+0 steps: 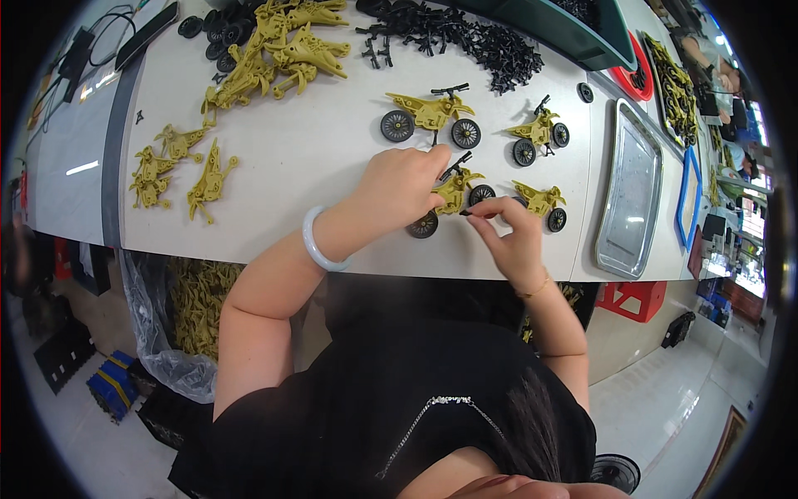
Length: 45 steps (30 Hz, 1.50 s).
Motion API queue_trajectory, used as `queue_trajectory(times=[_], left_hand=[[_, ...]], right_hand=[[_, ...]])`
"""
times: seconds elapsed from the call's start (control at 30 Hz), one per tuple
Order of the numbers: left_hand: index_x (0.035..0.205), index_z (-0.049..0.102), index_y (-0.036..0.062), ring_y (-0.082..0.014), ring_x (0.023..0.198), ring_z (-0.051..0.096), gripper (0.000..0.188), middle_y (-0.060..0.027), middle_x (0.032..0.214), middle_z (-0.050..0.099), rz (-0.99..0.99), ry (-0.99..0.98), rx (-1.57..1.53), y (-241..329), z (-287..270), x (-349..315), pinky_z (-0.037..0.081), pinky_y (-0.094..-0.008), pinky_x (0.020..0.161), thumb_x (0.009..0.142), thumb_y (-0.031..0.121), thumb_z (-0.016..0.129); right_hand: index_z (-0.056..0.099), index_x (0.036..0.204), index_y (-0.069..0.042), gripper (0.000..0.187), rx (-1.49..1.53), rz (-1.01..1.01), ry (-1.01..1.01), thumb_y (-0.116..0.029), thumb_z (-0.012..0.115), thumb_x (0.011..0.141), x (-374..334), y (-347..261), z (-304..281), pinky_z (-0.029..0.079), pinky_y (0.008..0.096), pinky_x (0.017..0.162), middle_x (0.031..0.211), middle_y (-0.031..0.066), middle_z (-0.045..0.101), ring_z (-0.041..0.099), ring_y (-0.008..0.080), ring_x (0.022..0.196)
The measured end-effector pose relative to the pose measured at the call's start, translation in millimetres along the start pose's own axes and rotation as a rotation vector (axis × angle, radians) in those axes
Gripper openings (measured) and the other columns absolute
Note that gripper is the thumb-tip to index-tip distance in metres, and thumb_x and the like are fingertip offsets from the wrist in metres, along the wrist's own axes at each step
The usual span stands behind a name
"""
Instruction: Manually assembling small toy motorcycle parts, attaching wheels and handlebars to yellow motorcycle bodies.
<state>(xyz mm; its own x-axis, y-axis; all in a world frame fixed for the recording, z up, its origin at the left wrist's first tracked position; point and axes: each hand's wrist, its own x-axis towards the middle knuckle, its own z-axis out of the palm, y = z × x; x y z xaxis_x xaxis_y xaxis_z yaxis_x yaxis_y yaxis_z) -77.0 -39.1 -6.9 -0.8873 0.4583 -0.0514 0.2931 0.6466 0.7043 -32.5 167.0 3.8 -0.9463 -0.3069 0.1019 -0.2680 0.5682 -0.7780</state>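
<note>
At the table's near edge my left hand [399, 185] is closed on a yellow toy motorcycle [453, 195] with black spoked wheels and a black handlebar. My right hand [513, 237] pinches a small black part [467, 214] against the lower side of that motorcycle; its exact kind is too small to tell. Just beyond my left hand stands another toy motorcycle [432, 111], with wheels and a handlebar. To the right is a smaller-looking one [534, 130] with a handlebar and a stand. Nearest my right hand sits a fourth body [542, 200] with wheels, partly hidden.
Yellow bodies [299, 54] pile at the back beside black wheels [224, 33] and a heap of small black parts [499, 54]. Several loose bodies [208, 183] lie left. A green bin [582, 37], a red bowl [642, 71] and a metal tray [611, 241] stand right.
</note>
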Motion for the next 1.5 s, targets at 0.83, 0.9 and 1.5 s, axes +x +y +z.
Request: queue_trajectory(times=[0.83,0.9,1.5], left_hand=[[0.117,0.065,0.0253,-0.0268,0.071,0.062,0.043,-0.0087,0.079,0.066,0.094,-0.012,0.024,-6.7,8.8,-2.6,0.049,-0.0376,0.062,0.074,0.019,0.065],[0.116,0.066,0.0253,-0.0267,0.071,0.062,0.043,-0.0089,0.077,0.066,0.072,-0.036,0.022,-5.0,8.0,-2.5,0.049,-0.0375,0.062,0.074,0.019,0.065],[0.112,0.068,0.0250,-0.0264,0.066,0.062,0.038,-0.0077,0.072,0.066,0.072,-0.033,0.004,-8.2,9.5,-1.8,0.048,-0.0369,0.059,0.074,0.024,0.068]], right_hand=[[0.065,0.078,-0.004,0.015,-0.392,-0.316,0.336,0.003,0.073,0.068,-14.0,19.8,45.1,0.043,0.0306,0.052,0.061,0.0051,0.055,0.052,0.0210,0.056],[0.064,0.078,-0.004,0.015,-0.411,-0.292,0.320,0.004,0.073,0.068,-15.7,17.0,43.1,0.042,0.0305,0.052,0.061,0.0050,0.055,0.052,0.0210,0.056],[0.059,0.070,-0.005,0.012,-0.381,-0.088,0.184,-0.001,0.070,0.072,-9.8,3.1,40.5,0.043,0.0330,0.052,0.062,0.0060,0.053,0.052,0.0228,0.056]])
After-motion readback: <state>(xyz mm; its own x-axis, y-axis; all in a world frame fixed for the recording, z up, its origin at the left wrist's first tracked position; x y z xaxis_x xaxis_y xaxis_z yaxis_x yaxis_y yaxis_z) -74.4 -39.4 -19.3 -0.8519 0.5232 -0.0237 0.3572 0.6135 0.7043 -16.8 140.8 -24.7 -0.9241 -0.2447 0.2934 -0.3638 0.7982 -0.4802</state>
